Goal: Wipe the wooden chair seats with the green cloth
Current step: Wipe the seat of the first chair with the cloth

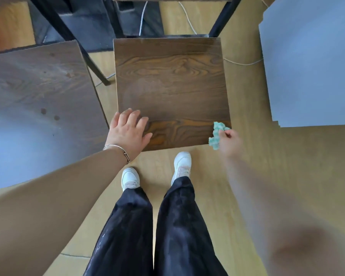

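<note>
Left grip [128,130] rests flat, fingers straight, on chair seat [171,80]; right grip [229,142] (blurred) pinches green cloth [217,134]

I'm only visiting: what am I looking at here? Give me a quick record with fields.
setting: a person stands on a light wooden floor, facing a square dark wooden chair seat
left hand: lies flat on that seat's near left corner
right hand: holds a crumpled green cloth at the near right corner
neighbour: a second dark wooden seat on the left, with dark spots
</note>
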`<state>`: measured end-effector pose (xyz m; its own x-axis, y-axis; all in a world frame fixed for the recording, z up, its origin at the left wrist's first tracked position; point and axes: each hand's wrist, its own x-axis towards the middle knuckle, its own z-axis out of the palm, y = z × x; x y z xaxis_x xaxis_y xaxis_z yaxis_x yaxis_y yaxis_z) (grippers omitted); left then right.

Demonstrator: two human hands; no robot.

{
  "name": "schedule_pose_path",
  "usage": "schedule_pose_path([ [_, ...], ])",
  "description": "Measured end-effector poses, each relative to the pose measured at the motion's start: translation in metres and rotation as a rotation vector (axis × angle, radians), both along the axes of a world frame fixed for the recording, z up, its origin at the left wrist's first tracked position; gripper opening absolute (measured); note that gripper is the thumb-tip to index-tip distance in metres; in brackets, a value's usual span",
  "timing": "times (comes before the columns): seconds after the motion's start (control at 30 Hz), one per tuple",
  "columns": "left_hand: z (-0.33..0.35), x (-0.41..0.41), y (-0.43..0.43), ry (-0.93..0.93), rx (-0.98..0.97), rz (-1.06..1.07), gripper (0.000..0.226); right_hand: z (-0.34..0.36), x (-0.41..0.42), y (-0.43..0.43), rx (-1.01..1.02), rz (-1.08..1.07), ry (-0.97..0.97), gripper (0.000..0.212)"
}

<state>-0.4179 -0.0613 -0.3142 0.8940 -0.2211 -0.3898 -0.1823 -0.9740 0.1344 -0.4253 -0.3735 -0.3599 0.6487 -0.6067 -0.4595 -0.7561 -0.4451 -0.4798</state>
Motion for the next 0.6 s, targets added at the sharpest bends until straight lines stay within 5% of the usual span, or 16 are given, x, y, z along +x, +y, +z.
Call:
schedule_pose_path([
  [0.23, -0.011, 0.017, -0.019, -0.001, 0.012, -0.065, 0.053, -0.010, 0.003, 0.002, -0.023, -0.023, 0.030, 0.017],
  [0.6, -0.012, 0.004, 0.040, 0.012, 0.027, 0.090, 0.050, 0.002, -0.011, 0.112, -0.034, 0.270, 0.052, 0.017],
])
